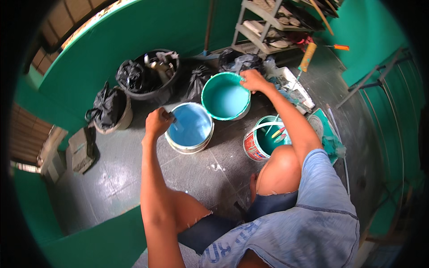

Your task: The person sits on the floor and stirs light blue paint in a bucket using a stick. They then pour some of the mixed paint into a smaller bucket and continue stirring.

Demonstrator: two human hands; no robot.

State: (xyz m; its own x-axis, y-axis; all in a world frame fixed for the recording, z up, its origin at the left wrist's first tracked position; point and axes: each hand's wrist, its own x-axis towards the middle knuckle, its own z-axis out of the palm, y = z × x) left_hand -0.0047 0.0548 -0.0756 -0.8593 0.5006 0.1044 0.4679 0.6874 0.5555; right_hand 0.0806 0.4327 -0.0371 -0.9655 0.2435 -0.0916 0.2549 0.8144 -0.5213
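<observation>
White bucket [196, 111], blue inside; green-rimmed bucket [217, 83]; red-and-white pail [252, 149]

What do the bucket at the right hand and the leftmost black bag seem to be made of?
Bucket at the right hand: probably plastic, satin, judging by its smooth, rounded rim. Leftmost black bag: likely thin plastic film, glossy, with highlights along creases.

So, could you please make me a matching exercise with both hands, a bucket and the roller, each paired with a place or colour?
1. Left hand
2. Right hand
3. Red-and-white bucket
4. Roller sleeve

A. Yellow
B. At the rim of the green bucket
C. Beside the right knee
D. At the rim of the blue-filled bucket

Pairs: 1-D, 2-B, 3-C, 4-A
</observation>
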